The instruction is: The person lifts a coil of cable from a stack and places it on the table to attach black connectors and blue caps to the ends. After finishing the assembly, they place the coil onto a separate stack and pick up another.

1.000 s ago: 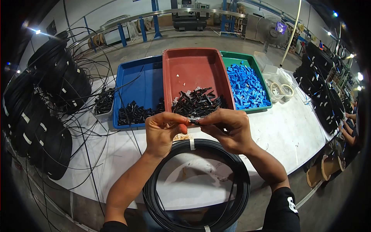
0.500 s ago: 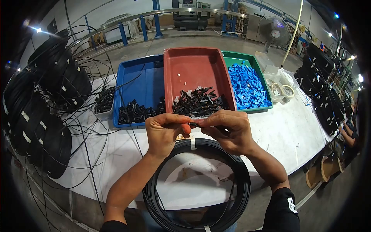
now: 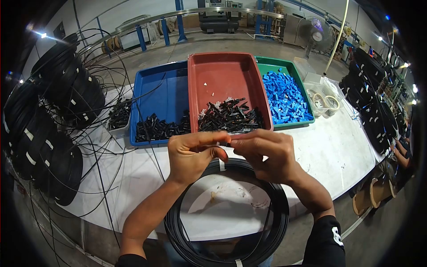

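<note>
The small black part sits between my two hands, at the tips of my right hand, which is the nearer one. My right thumb and forefinger are pinched together on it, and its short visible end points left toward my left hand. That hand is loosely open: the forefinger reaches straight across just above the part, the thumb hangs curved below, apart from it. Whether that forefinger touches the part I cannot tell. Most of its length is hidden, but its long axis seems to run sideways, from hand to hand.

Below my hands, the coil of black cable lies partly on the white table, its near side over the edge. Beyond stand the blue tray, the red tray and the green tray. More cable coils are heaped at left; a fan stands across the floor.
</note>
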`<state>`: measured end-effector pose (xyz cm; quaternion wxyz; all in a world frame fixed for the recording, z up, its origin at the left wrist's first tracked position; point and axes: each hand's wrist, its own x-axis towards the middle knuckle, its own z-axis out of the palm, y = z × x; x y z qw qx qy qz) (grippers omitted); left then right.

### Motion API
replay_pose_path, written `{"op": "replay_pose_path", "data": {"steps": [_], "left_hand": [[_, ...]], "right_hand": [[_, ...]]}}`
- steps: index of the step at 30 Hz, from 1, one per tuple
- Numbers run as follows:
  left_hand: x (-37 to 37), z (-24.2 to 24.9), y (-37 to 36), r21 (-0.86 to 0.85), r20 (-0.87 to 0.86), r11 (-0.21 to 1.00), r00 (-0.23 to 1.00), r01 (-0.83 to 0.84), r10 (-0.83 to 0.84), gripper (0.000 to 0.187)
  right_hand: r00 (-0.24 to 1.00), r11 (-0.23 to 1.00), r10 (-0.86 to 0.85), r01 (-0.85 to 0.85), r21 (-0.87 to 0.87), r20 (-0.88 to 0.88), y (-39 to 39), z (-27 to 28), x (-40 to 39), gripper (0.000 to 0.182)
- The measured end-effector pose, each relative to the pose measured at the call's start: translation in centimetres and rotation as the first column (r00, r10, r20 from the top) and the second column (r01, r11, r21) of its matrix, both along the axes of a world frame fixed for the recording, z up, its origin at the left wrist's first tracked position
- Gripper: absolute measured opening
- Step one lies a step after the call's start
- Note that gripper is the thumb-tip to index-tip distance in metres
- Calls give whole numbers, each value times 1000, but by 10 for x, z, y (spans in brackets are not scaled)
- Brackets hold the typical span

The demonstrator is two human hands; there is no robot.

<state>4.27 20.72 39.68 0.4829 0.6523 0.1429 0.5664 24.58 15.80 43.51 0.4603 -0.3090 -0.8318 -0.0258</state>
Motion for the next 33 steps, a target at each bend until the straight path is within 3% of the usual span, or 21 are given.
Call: {"op": "replay_pose_path", "data": {"steps": [3,7,9,13,16,18,20,21,23,27,29,31,33], "left_hand": [[5,7,-2,25,86,994,990,-111,108,39],[-6,5,2,199,-23,955,973,-221,230,34],[-4,14,-6,166,-35,955,966,-247,256,30],[-4,17,-8,80,-112,975,970,-209,217,39],[-6,13,-5,73,-91,984,981,-164,170,45],[-7,8,1,89,-74,988,988,-130,137,48],[-10,2,6,296,-36,948,990,-118,135,49],[-11,-1,10,295,-37,948,990,-118,135,49],[-14,-5,17,500,-30,861,991,-97,129,49],[-15,-4,16,454,-19,887,994,-83,103,48],[-16,-11,17,488,-20,868,992,-96,121,44],[-19,-14,23,628,-87,769,972,-117,218,42],[-18,-21,27,625,-94,771,969,-121,228,37]], "right_hand": [[998,997,21,-25,-71,-63,11,0,6,23],[997,998,39,-36,54,-60,17,-2,10,22],[1000,991,11,-9,135,-15,17,-2,10,21],[1000,995,-6,5,99,6,16,-5,12,23],[995,998,49,-46,43,-90,16,-5,11,24],[994,990,41,-54,-129,-101,11,-1,13,19],[992,985,66,-82,-150,-109,12,-1,14,19],[988,979,94,-114,-169,-120,12,-1,14,18],[987,979,117,-134,-153,-114,14,-2,13,19],[983,970,135,-157,-183,-128,16,-6,11,21],[980,930,149,-184,-319,-132,17,-3,15,24],[976,889,150,-204,-411,-160,22,-7,18,15],[963,797,140,-248,-550,-231,31,-17,23,17]]}}
